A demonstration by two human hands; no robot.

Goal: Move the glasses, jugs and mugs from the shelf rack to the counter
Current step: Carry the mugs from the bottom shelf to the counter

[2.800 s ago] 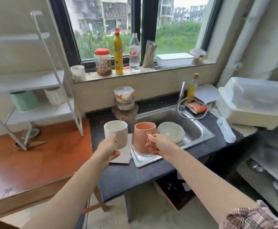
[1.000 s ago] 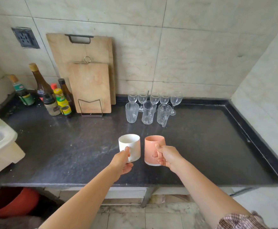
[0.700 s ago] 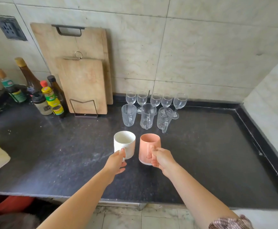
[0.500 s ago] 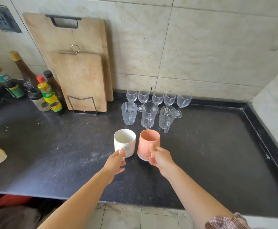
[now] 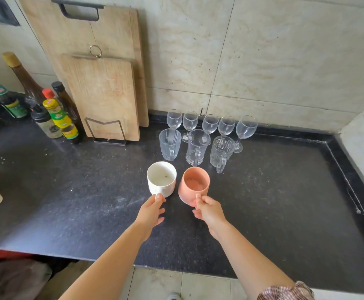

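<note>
The white mug is pinched at its handle by the left hand and the pink mug by the right hand, both held just in front of the glass jugs, directly ahead on the counter

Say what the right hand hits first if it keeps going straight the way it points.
The right hand points away from the person toward the wall, holding the pink mug. Pushed straight on, the mug would likely meet the middle glass jug first; depth between them is unclear from this one view.

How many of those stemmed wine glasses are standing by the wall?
5, in one row along the wall behind the glass jugs: wine glasses at and, rightmost. None seem hidden.
</note>
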